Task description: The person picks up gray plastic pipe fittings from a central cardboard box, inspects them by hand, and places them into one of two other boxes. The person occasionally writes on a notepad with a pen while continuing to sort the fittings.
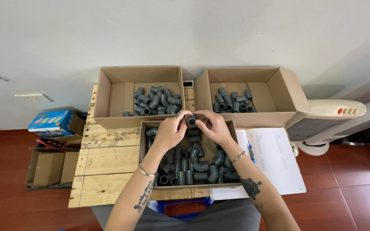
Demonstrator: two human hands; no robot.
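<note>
The left hand [169, 131] and right hand [214, 127] meet at the centre of the frame, fingers pinched from both sides on one small grey plastic elbow [191, 121], a short bent pipe fitting with a round open socket facing the camera. Both hands are closed on it, the thumbs and forefingers hiding most of its body. They hold it just above the far wall of the near box [142, 141], an open brown cardboard carton on a rough, pale wooden table [108, 160] of planks with dark stains. That box is heaped with more elbows [193, 169], smooth, matte and dark grey, lying every way, and the forearms cross over its near edge and cover part of the heap. Each wrist wears a thin metal bangle, and both forearms bear dark tattoos. Behind, in the upper middle of the frame, stand two larger cartons side by side: the left box [116, 98] and the right box [275, 96], each with a smaller cluster of the same grey fittings on its floor. At the right lies an open notebook [275, 160] with a blue pen [251, 150] on it, partly tucked under the near box. Further right is a white fan heater [326, 119]; at the left, on the red floor, small cardboard boxes [48, 167].
</note>
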